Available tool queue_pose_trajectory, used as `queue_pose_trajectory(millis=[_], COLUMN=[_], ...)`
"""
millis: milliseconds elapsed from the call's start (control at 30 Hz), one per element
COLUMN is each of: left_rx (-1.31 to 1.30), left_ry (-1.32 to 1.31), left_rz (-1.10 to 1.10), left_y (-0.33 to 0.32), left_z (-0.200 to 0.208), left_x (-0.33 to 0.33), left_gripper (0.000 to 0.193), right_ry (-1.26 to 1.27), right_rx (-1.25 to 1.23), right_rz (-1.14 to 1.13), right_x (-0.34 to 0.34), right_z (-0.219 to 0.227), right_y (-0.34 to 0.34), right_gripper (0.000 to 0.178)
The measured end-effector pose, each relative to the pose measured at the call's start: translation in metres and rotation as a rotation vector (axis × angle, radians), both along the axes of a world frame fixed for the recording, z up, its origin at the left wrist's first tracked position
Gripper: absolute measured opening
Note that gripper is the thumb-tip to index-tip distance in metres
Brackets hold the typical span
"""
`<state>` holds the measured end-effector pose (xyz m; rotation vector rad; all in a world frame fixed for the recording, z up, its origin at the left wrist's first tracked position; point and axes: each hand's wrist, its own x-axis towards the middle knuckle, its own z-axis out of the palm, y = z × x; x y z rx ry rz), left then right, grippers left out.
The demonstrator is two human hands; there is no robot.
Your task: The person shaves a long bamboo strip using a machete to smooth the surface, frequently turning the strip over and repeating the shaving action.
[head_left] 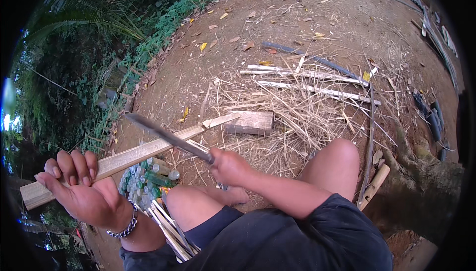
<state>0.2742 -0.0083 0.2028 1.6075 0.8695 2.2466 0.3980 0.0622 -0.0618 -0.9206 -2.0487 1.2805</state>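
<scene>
My left hand is closed around the near end of a long, pale split-bamboo slat, its fingers curled over the far edge and the thumb underneath. The slat slants up to the right, narrows past a node, and its far tip meets a short wooden block on the ground. In my right hand is the grip of a machete; its long dark blade points up and left and crosses the slat's middle in view. Whether the blade touches the slat I cannot tell.
Thin shavings litter the dirt beyond the block, with several pale strips and a dark pipe. Bottles cluster by my left knee; a bundle of strips lies beside my thigh. Tree roots rise at right.
</scene>
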Motion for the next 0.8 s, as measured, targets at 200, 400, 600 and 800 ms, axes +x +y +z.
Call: queue_pose_trajectory(millis=[200, 400, 600, 800], left_rx=[0.008, 0.102, 0.051, -0.033], left_ry=[-0.019, 0.086, 0.113, 0.187], left_rz=[-0.071, -0.07, -0.269, -0.329], left_y=[0.02, 0.037, 0.068, 0.086], left_z=[0.003, -0.002, 0.012, 0.034], left_x=[-0.003, -0.026, -0.053, -0.083], left_gripper=[0.033, 0.055, 0.042, 0.021], right_ry=[-0.232, 0.01, -0.291, -0.134], right_rx=[-0.28, -0.124, -0.382, -0.167], right_rz=[-0.251, -0.065, -0.265, -0.035], right_x=[0.008, -0.018, -0.004, -0.028], right_z=[-0.116, -0.009, -0.175, -0.055], right_y=[0.057, 0.053, 0.12, 0.113], right_gripper=[0.021, 0.015, 0.025, 0.027])
